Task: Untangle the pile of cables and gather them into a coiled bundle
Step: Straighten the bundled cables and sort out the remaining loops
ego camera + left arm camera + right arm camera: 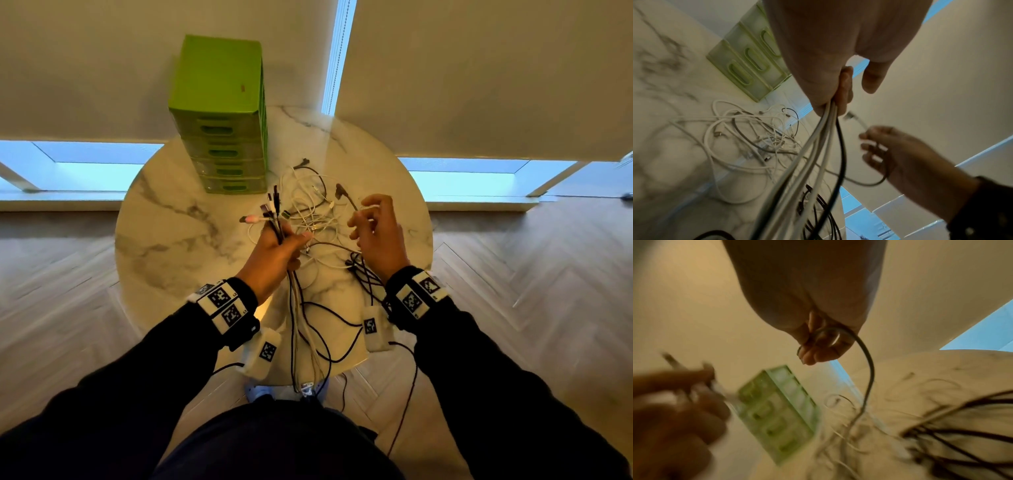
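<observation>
A tangle of white and dark cables [313, 209] lies on the round marble table [164, 240]. My left hand [279, 248] grips a bunch of several cables [824, 142]; their plug ends [272, 205] stick up above the fist and the loose lengths hang over the table's near edge. My right hand [375, 229], held above the pile's right side, pinches one dark grey cable [869, 369] whose plug [340, 190] points up to the left. In the right wrist view that cable [869, 369] curves down into the pile. A black cable coil [364, 274] lies under my right wrist.
A green set of small drawers [222, 113] stands at the back of the table, just left of the pile. White blinds [479, 75] hang behind. The table's left half is bare marble. Wood floor [531, 274] surrounds the table.
</observation>
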Available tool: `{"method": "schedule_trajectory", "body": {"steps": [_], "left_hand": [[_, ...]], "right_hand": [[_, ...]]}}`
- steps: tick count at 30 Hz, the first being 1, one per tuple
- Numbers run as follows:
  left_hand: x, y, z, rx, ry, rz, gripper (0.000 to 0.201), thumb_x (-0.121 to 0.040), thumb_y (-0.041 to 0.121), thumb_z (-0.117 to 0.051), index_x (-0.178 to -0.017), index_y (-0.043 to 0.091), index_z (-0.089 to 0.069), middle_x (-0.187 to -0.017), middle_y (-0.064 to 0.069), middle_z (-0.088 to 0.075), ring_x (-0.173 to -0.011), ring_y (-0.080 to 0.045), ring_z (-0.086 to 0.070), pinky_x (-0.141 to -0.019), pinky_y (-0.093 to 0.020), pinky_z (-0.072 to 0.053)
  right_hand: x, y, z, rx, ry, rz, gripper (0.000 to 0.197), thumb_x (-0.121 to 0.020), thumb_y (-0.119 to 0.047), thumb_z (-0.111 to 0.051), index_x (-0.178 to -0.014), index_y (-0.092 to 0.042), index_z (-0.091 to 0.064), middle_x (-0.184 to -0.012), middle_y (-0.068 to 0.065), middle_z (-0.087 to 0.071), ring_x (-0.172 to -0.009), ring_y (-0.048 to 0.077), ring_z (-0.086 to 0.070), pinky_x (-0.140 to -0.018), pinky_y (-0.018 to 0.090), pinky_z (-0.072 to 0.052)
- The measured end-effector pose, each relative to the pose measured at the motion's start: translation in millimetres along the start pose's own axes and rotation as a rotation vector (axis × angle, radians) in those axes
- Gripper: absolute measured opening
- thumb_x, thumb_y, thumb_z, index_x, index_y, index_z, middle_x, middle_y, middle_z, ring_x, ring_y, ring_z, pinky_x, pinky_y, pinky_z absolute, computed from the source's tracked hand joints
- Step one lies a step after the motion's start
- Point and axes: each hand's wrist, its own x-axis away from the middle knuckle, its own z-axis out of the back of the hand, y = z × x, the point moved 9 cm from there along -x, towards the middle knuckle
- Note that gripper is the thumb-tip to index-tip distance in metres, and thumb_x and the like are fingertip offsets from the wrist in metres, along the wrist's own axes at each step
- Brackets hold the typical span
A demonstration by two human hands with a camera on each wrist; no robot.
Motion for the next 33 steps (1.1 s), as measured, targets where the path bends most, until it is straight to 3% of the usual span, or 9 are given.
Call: {"method": "schedule_trajectory", "body": {"steps": [6, 9, 12, 18, 21, 24, 28, 30, 33], "left_hand": [[2.3, 13.3, -10.6, 0.160, -0.031, -0.026, 0.052, -0.081, 0.041, -0.077, -0.116, 0.020, -0.043, -0.084, 0.007, -0.045, -0.060, -0.003, -0.042, -0.057, -0.025, -0.031], [6.2, 23.5, -16.0, 0.139, -0.069, -0.057, 0.061, -0.088, 0.049, -0.072, -0.129, 0.011, -0.047, -0.102, -0.012, -0.061, -0.079, -0.012, -0.062, -0.069, -0.029, -0.045], [6.7, 27.5, -14.3, 0.159, -0.045, -0.046, 0.054, -0.090, 0.048, -0.063, -0.129, 0.013, -0.048, -0.124, -0.016, -0.067, -0.107, -0.025, -0.069, -0.081, -0.033, -0.055], [7.5, 26.9, -5.6, 0.070, -0.039, -0.036, 0.051, -0.088, 0.065, -0.041, -0.117, 0.024, -0.051, -0.109, -0.002, -0.076, -0.111, -0.021, -0.070, -0.102, -0.047, -0.052], [9.8, 25.2, -0.8, -0.004, -0.060, -0.039, 0.052, -0.090, 0.068, -0.040, -0.120, 0.027, -0.050, -0.120, -0.006, -0.072, -0.118, -0.026, -0.067, -0.106, -0.054, -0.048], [8.8, 26.0, 7.1, -0.035, -0.017, -0.065, 0.037, -0.099, 0.058, -0.038, -0.106, 0.026, -0.054, -0.110, -0.007, -0.073, -0.111, -0.028, -0.069, -0.098, -0.048, -0.054], [5.5, 42.6, 23.6, -0.074, 0.103, -0.149, 0.039, -0.104, 0.054, -0.030, -0.092, 0.022, -0.047, -0.076, 0.005, -0.044, -0.062, -0.004, -0.048, -0.062, -0.025, -0.046], [1.1, 51.9, 35.0, -0.041, 0.167, -0.199, 0.037, -0.104, 0.053, -0.030, -0.093, 0.021, -0.048, -0.075, 0.007, -0.043, -0.060, -0.004, -0.043, -0.059, -0.024, -0.040], [-2.1, 69.3, 48.9, 0.040, 0.212, -0.263, 0.038, -0.105, 0.049, -0.031, -0.105, 0.020, -0.055, -0.082, 0.005, -0.054, -0.070, -0.011, -0.056, -0.066, -0.032, -0.052]], "right_hand": [[23.9, -62.0, -31.3, -0.193, -0.148, 0.089, 0.014, -0.099, -0.020, -0.061, -0.113, -0.019, -0.061, -0.096, -0.002, -0.073, -0.078, 0.014, -0.068, -0.069, 0.027, -0.054], [41.6, -65.0, -50.5, -0.157, -0.186, 0.116, 0.013, -0.099, -0.023, -0.062, -0.112, -0.022, -0.064, -0.094, -0.008, -0.073, -0.084, 0.009, -0.070, -0.074, 0.031, -0.058], [48.9, -65.4, -64.6, -0.139, -0.212, 0.127, 0.015, -0.098, -0.018, -0.063, -0.112, -0.018, -0.066, -0.092, -0.007, -0.074, -0.084, 0.004, -0.071, -0.073, 0.022, -0.058], [43.3, -55.2, -76.5, -0.138, -0.178, 0.054, 0.010, -0.091, -0.014, -0.070, -0.093, -0.014, -0.061, -0.082, -0.002, -0.071, -0.075, 0.010, -0.071, -0.066, 0.025, -0.059], [39.8, -53.1, -80.4, -0.176, -0.174, 0.033, 0.014, -0.092, -0.016, -0.071, -0.093, -0.015, -0.056, -0.084, 0.000, -0.070, -0.077, 0.015, -0.071, -0.068, 0.032, -0.061], [39.4, -52.2, -89.6, -0.141, -0.213, 0.060, 0.018, -0.093, -0.017, -0.069, -0.104, -0.014, -0.055, -0.087, -0.001, -0.071, -0.077, 0.013, -0.071, -0.070, 0.035, -0.061], [51.0, -46.0, -102.4, -0.075, -0.390, 0.104, 0.020, -0.104, -0.035, -0.051, -0.099, -0.016, -0.056, -0.071, 0.004, -0.068, -0.060, 0.015, -0.064, -0.061, 0.039, -0.054], [58.5, -35.7, -108.9, 0.041, -0.492, 0.151, 0.037, -0.107, -0.040, -0.040, -0.089, -0.017, -0.062, -0.067, 0.005, -0.065, -0.059, 0.014, -0.061, -0.064, 0.037, -0.053], [64.8, -7.4, -120.6, 0.114, -0.638, 0.165, 0.045, -0.108, -0.040, -0.036, -0.082, -0.015, -0.063, -0.069, 0.006, -0.063, -0.063, 0.017, -0.060, -0.069, 0.035, -0.050]]}}
